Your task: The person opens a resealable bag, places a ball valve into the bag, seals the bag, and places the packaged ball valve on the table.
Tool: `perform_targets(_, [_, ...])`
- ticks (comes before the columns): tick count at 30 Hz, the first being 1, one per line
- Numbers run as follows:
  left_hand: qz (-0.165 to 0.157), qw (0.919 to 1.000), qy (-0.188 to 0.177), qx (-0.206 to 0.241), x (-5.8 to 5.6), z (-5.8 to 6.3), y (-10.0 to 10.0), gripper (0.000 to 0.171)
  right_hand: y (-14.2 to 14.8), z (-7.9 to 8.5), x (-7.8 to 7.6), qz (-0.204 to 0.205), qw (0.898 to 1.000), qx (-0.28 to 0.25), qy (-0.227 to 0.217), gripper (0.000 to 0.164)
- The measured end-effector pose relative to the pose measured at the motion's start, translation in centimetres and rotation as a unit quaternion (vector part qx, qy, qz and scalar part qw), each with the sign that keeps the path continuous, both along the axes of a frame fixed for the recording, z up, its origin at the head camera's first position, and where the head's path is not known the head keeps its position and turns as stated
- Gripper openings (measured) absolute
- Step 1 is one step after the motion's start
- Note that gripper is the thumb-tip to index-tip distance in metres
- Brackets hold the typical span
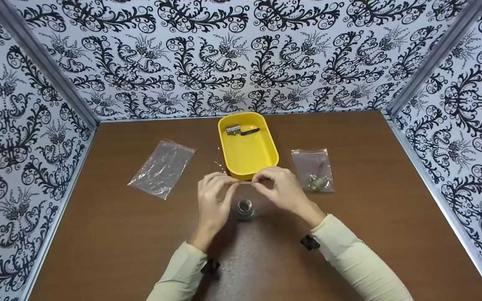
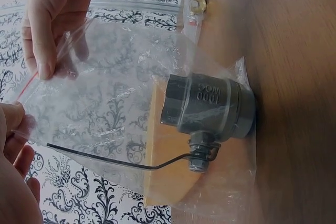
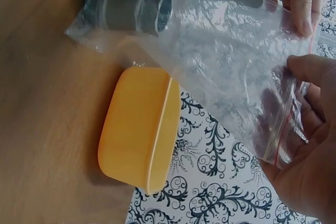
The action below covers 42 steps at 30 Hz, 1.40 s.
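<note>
Ball valve, grey and cast with 1000 WOG, sits at the bottom of a clear zip bag, below and between the left hand and the right hand. Its body's long axis runs upright, one round opening facing up, while the dark lever slants up inside the bag along its left side. That puts the lever's free end nearer the left hand; the body itself seems about equally far from both. Each hand pinches the bag's top edge between thumb and fingers, the two narrow grips near each other. Whether the mouth with its red strip is sealed, or the bag's base touches the brown table, I cannot tell. Just beyond the hands stands a yellow tray with a second valve at its far end; a bag of brass-coloured fittings lies to the right, a flat clear bag to the left.
</note>
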<state>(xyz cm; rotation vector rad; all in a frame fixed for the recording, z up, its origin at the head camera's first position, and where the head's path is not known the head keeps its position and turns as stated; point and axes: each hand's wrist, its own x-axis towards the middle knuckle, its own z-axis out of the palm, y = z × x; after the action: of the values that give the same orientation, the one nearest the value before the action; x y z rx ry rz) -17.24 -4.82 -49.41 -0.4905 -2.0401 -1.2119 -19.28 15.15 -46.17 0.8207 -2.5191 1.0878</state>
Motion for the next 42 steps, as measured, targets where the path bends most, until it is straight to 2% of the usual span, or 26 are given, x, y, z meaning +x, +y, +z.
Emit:
perform_targets(7, [0.0, 1.0, -0.009, 0.002, 0.2, -0.1, 0.1, 0.006, 0.6, -0.1, 0.0, -0.016, 1.0, 0.004, -0.023, 0.01])
perform_targets(12, [0.0, 0.9998, -0.021, 0.004, 0.1, 0.2, 0.1, 0.007, 0.8, -0.1, -0.3, -0.009, 1.0, -0.005, -0.008, 0.007])
perform_targets(17, [0.002, 0.9999, -0.01, 0.002, -0.1, 0.2, 0.1, 0.006, 0.7, 0.1, -0.2, -0.009, 1.0, 0.004, 0.001, 0.006])
perform_targets(31, [0.007, 0.9999, 0.0, 0.008, -0.5, 0.1, 0.0, 0.004, 1.3, -0.1, -0.3, 0.014, 0.998, -0.019, -0.053, 0.01])
perform_targets(37, [0.001, 0.9998, -0.012, 0.012, -0.3, 0.2, 0.1, 0.004, 1.5, -0.1, -0.4, -0.003, 0.997, -0.019, -0.071, 0.008])
perform_targets(42, [0.0, 0.9999, -0.007, 0.01, -0.3, 0.2, 0.1, 0.004, 1.4, -0.3, -0.4, -0.008, 0.998, -0.012, -0.057, 0.006])
